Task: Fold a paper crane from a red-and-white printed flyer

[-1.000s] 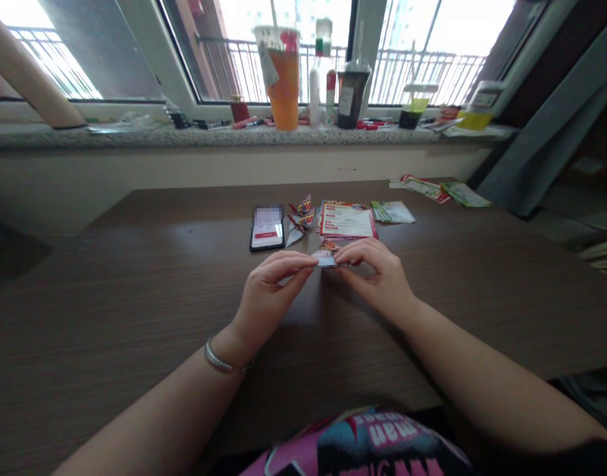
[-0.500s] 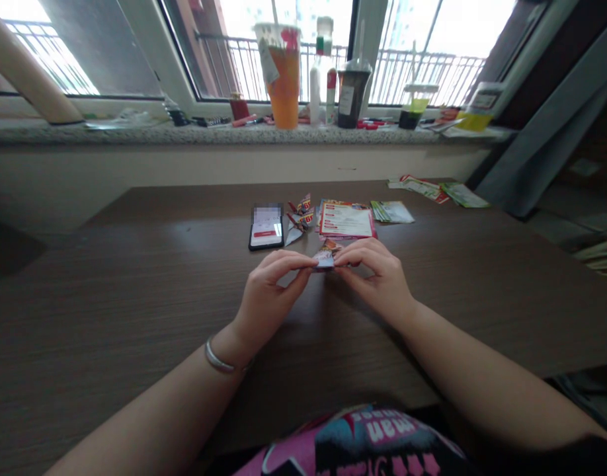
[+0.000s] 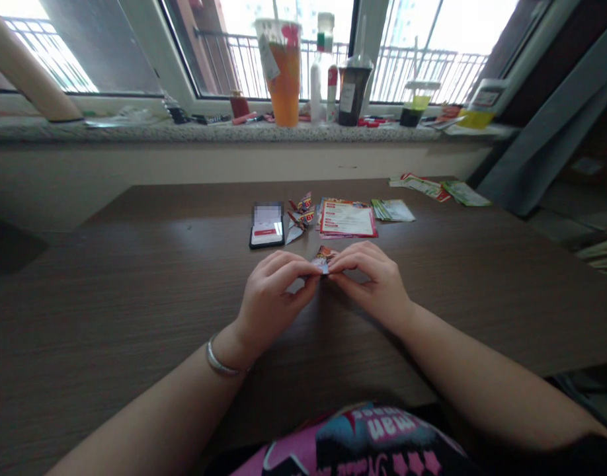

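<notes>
A small folded piece of printed paper (image 3: pixel 324 258), orange and white, is pinched between my two hands above the brown table (image 3: pixel 135 297). My left hand (image 3: pixel 278 284) grips its left side with thumb and forefinger. From the other side, my right hand (image 3: pixel 371 272) pinches it the same way, and the fingertips of both hands almost meet. The fingers hide much of the paper. Just beyond lie folded printed paper shapes (image 3: pixel 301 217) and a stack of printed sheets (image 3: pixel 348 218) with a red border.
A phone (image 3: pixel 267 225) with a lit screen lies left of the folded shapes. Green-and-white papers (image 3: pixel 393 210) and more leaflets (image 3: pixel 425 186) lie at the back right. Along the windowsill (image 3: pixel 209 132) stand an orange drink cup (image 3: pixel 285 79), a dark drink cup (image 3: pixel 352 96) and bottles.
My hands have drawn closer together on the paper, and less of it shows between the fingertips. The things around them lie as before.
</notes>
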Available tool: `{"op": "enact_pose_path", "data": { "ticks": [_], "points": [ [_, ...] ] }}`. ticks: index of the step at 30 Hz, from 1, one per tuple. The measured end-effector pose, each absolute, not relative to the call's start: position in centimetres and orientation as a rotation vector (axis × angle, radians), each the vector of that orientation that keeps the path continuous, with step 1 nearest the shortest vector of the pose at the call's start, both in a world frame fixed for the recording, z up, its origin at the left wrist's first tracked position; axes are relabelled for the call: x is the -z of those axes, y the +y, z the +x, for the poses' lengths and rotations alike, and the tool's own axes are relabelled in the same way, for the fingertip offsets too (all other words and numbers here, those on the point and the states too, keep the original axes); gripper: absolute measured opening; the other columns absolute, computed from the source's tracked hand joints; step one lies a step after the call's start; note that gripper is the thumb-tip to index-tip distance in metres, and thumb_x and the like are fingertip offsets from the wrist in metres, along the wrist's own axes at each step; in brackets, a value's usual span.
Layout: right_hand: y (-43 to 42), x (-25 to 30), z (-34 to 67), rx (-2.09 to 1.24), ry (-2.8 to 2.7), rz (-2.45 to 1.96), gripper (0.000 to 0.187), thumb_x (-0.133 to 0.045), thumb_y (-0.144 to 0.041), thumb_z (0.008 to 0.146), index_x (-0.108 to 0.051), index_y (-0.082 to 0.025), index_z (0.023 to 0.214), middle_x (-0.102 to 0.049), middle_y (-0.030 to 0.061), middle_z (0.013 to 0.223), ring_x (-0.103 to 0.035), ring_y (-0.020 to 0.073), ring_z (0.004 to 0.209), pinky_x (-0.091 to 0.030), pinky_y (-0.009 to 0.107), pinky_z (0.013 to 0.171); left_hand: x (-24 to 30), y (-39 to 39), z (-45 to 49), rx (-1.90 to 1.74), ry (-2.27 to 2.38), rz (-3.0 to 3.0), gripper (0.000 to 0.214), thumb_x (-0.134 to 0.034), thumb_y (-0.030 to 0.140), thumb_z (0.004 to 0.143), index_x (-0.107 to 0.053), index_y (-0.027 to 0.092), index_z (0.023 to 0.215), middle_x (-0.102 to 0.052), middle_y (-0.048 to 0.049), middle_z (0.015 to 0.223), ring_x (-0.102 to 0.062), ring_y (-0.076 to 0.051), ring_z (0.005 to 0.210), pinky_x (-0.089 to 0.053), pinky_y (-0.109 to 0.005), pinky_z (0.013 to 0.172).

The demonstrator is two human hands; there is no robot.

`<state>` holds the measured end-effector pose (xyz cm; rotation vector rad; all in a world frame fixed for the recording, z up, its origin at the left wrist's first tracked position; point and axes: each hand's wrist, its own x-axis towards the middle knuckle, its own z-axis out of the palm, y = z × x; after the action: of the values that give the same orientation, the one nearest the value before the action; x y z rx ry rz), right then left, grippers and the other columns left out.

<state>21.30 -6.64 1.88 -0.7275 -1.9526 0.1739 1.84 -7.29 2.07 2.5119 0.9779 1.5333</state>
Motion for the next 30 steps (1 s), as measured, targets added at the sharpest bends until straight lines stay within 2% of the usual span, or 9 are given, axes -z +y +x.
{"op": "enact_pose_path", "data": {
  "ticks": [5,13,18,30],
  "points": [
    [-6.82,-2.1,21.41,-0.204,-1.941,-0.743,0.009,-0.063,-0.018,0.084,-0.064,-0.024,0.09,-0.073,0.0014,0.092,-0.066,0.0169,0.089,-0.052,0.036,0.084,-2.19,-7.37,1.85,-1.563,0.968,2.482,0.009,-0.062,0.01,0.079,-0.062,0.018,0.083,-0.063,-0.0009,0.077,-0.06,-0.011,0.071,-0.05,-0.024,0.066],
    [-7.16,-2.17,20.78,-0.219,-1.966,-0.747,0.007,-0.061,-0.019,0.086,-0.065,-0.025,0.087,-0.074,0.0009,0.089,-0.066,0.0167,0.087,-0.052,0.036,0.084,-2.05,-7.31,1.84,-1.432,1.021,2.624,0.002,-0.063,0.018,0.082,-0.061,0.019,0.082,-0.068,-0.0022,0.079,-0.063,-0.014,0.073,-0.051,-0.029,0.069],
    [-7.2,-2.07,20.9,-0.278,-1.928,-0.786,0.009,-0.062,-0.018,0.084,-0.064,-0.024,0.09,-0.073,0.0022,0.092,-0.065,0.0168,0.088,-0.053,0.035,0.082,-2.05,-7.21,1.75,-1.449,1.031,2.64,0.004,-0.064,0.018,0.081,-0.062,0.02,0.079,-0.069,-0.0016,0.078,-0.063,-0.014,0.072,-0.05,-0.03,0.071],
    [-6.97,-2.01,20.75,-0.175,-1.97,-0.781,0.006,-0.064,-0.019,0.081,-0.065,-0.025,0.082,-0.071,0.001,0.084,-0.063,0.0175,0.084,-0.05,0.036,0.081,-2.03,-7.2,1.7,-1.406,1.073,2.798,0.004,-0.061,0.018,0.081,-0.062,0.021,0.079,-0.069,-0.0004,0.078,-0.061,-0.014,0.07,-0.047,-0.028,0.07]
  ]
}}
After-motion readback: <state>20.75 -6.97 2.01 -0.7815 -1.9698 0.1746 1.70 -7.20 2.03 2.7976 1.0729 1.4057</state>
